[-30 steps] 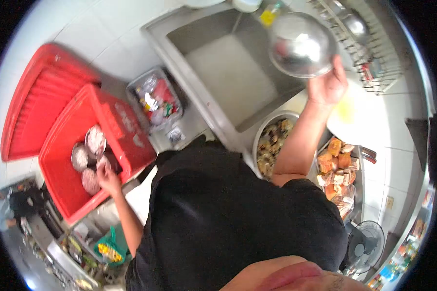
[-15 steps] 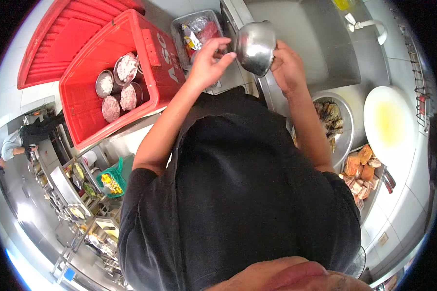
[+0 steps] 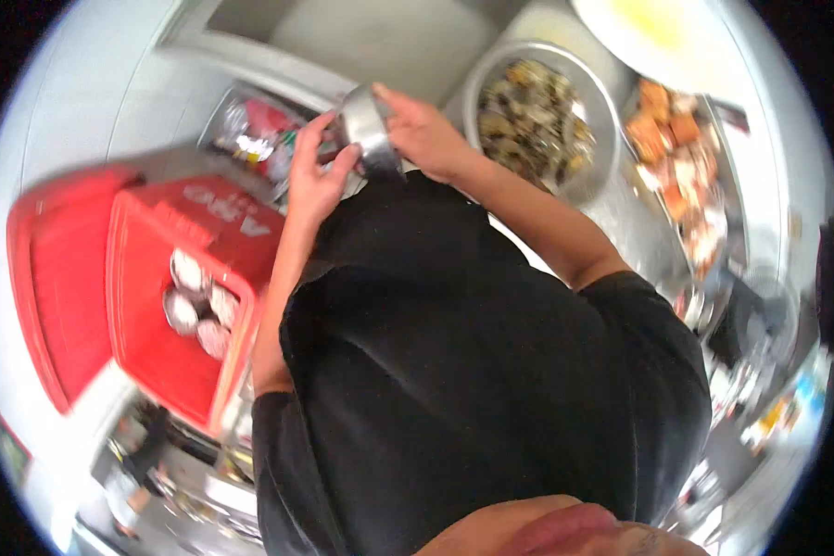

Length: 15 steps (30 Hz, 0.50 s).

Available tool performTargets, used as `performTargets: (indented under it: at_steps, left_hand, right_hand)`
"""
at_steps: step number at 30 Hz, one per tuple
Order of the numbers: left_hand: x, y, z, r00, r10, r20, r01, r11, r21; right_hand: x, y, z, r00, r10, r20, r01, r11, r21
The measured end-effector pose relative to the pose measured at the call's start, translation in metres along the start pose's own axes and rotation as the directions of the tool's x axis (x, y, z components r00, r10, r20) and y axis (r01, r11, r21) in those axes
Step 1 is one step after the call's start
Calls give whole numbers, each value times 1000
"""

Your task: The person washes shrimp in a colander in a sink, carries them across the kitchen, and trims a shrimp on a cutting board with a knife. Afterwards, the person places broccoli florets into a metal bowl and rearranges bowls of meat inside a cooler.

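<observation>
A shiny metal bowl (image 3: 369,130) is tilted on its side between my two hands, in front of the sink. My right hand (image 3: 426,139) grips its right side. My left hand (image 3: 320,171) is at the bowl's left side, thumb and fingertips against the metal. The bowl's inside cannot be made out. Just left of the hands stands a bin (image 3: 255,139) with crumpled plastic packaging. To the right is a large metal basin (image 3: 612,120) of dark, mottled pieces, perhaps shellfish.
A red cool box (image 3: 157,361) stands open at left, with metal cups of pale and pink minced food (image 3: 215,338) inside and its lid (image 3: 60,306) alongside. The sink (image 3: 389,46) lies ahead. Right are a tray of orange and pale chunks (image 3: 681,176) and a yellow-stained white board (image 3: 704,46).
My view has swung to the right, so the cool box sits lower and the basin shows fully. The bowl has moved left, away from the sink, and my left hand has closed on it.
</observation>
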<state>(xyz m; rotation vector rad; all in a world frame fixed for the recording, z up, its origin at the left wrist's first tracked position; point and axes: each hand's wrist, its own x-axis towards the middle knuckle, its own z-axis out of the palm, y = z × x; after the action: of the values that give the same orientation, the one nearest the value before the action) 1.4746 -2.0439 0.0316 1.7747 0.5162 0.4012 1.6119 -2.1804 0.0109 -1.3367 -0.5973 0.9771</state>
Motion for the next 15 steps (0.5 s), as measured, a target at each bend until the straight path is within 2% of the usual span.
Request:
performTargets:
  at_steps: [2, 3, 5, 6, 7, 8, 9, 10, 12, 14, 15]
  left_hand:
    - [8, 2, 19, 994, 11, 112, -7, 999, -39]
    - [9, 18, 18, 985, -63, 161, 77, 993, -84]
    - [20, 2, 24, 968, 86, 237, -100, 994, 48]
    - [27, -5, 38, 948, 171, 269, -202, 975, 96]
    - [26, -10, 51, 940, 222, 260, -252, 964, 88]
    - [17, 0, 58, 958, 66, 278, -45, 996, -82]
    - [13, -23, 62, 940, 172, 294, -186, 982, 21]
    - [6, -30, 65, 937, 142, 320, -129, 990, -62]
    - [1, -27, 78, 922, -65, 381, 212, 909, -358]
    - [-3, -14, 83, 908, -160, 388, 338, 828, -448]
    - [-3, -24, 84, 894, -207, 396, 372, 837, -401]
  right_hand:
    - [-23, -21, -10, 995, 99, -33, -95, 990, 106]
    - [-29, -31, -2, 992, 110, -62, -105, 991, 81]
    - [-40, -49, 7, 985, 120, -122, -120, 993, 4]
    - [-51, -57, 5, 964, 198, -176, -218, 970, -103]
    - [-62, -56, 3, 968, 116, -222, -164, 963, -215]
    - [-69, -48, 1, 971, 34, -236, -112, 938, -328]
    - [-76, -22, -4, 974, -21, -228, -51, 951, -304]
    - [-82, -2, -8, 973, -76, -218, 12, 960, -280]
    - [-103, -49, -9, 988, -88, -124, -18, 740, -672]
    - [-112, -48, -13, 997, -18, -71, -43, 636, -770]
    - [-119, -53, -10, 998, 12, -66, -61, 568, -821]
